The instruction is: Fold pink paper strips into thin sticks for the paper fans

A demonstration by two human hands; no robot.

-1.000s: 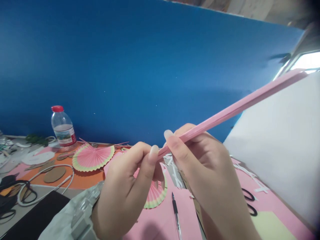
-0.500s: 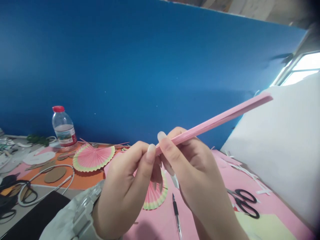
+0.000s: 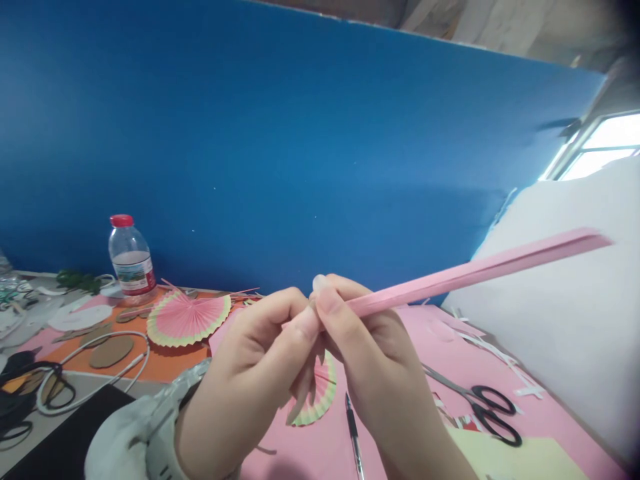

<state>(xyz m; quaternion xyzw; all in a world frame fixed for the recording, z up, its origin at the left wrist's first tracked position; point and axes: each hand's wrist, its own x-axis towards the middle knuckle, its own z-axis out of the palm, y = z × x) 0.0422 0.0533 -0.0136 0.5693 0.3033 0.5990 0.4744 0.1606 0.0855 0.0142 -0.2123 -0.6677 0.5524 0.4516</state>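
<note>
A long, narrow folded strip of pink paper (image 3: 480, 270) runs from my fingertips out to the upper right. Its near end is pinched between the thumb and fingers of my right hand (image 3: 375, 353). Right beside it, my left hand (image 3: 260, 363) is closed on the same end, fingertips touching those of the right; the tip itself is hidden by the fingers. Below the hands lies a pleated paper fan (image 3: 325, 393), pink with a yellow-green rim, partly covered by them. Another pleated fan (image 3: 190, 319) rests to the left on orange paper.
Black-handled scissors (image 3: 475, 400) lie at right by a pale yellow sheet (image 3: 520, 457). A pen (image 3: 353, 433) is on the pink sheet. At left stand a red-capped bottle (image 3: 131, 260), a white cable (image 3: 145, 357), cardboard discs (image 3: 111, 350) and a black flat object (image 3: 65, 437). A blue panel (image 3: 300, 133) rises behind.
The strip's far end has swung down and to the right, so it lies flatter. Both hands have come slightly lower and closer together, still gripping its near end.
</note>
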